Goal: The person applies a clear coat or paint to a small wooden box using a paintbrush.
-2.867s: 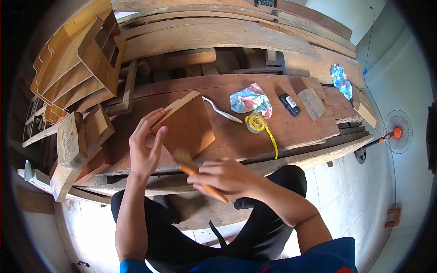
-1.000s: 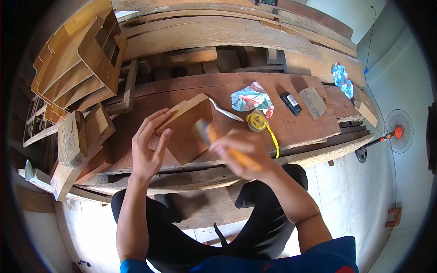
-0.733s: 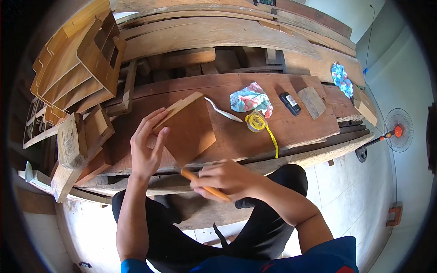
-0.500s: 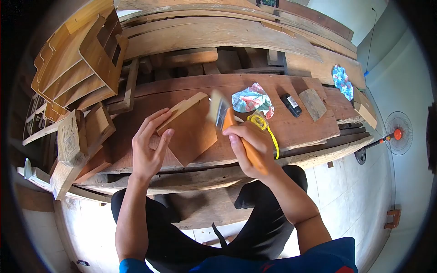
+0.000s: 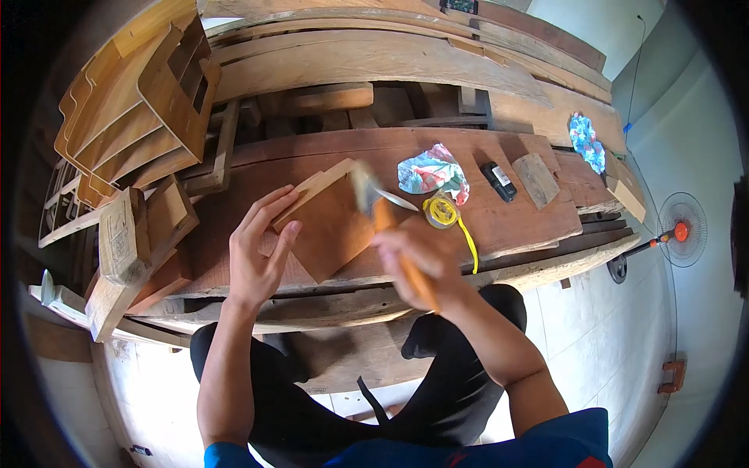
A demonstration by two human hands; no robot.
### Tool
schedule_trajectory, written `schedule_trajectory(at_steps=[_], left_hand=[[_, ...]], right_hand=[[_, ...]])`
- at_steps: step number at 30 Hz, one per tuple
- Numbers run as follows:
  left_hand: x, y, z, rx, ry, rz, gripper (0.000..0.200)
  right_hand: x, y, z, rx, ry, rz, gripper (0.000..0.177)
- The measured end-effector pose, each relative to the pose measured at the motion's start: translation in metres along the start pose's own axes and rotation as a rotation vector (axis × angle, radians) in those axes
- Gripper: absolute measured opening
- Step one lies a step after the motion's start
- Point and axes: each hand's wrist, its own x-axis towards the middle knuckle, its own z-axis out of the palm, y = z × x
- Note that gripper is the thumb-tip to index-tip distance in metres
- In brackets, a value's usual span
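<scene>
Wooden panel (image 5: 331, 234) tilted under your left hand (image 5: 260, 253), brush at its far corner

Your panel is smooth, reddish-brown and squared off, with a paler, raw-looking strip along its upper-left edge. It sits on a broad, flat reddish board (image 5: 312, 146), between your two hands, which are well apart from each other. Your left thumb and fingers are clamped on the strip's near end. Your right hand (image 5: 425, 261), blurred, is closed around the orange handle of a brush (image 5: 383, 214). The pale bristles smear across the panel's upper-right corner; you can't tell whether they touch it, and the brush hides one end of the slim white tool (image 5: 401, 202).

Right of the panel lie a yellow tape measure (image 5: 441, 210) with its strip pulled out, a crumpled floral cloth (image 5: 431, 170), a black case (image 5: 498, 182) and a flat wood offcut (image 5: 536, 179). Left of it stand rough wooden blocks (image 5: 123, 242) and a tiered wooden rack (image 5: 133, 125).
</scene>
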Motion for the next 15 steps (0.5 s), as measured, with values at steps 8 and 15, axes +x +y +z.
schedule_trajectory(at_steps=[8,15], left_hand=[[0.0,0.003,0.0,0.031,-0.028,0.059,0.035],[0.001,-0.003,-0.001,0.003,-0.002,0.02,0.036]], right_hand=[[-0.004,-0.006,0.004,0.143,-0.307,0.042,0.015],[-0.002,-0.014,0.005,-0.031,-0.271,-0.061,0.026]])
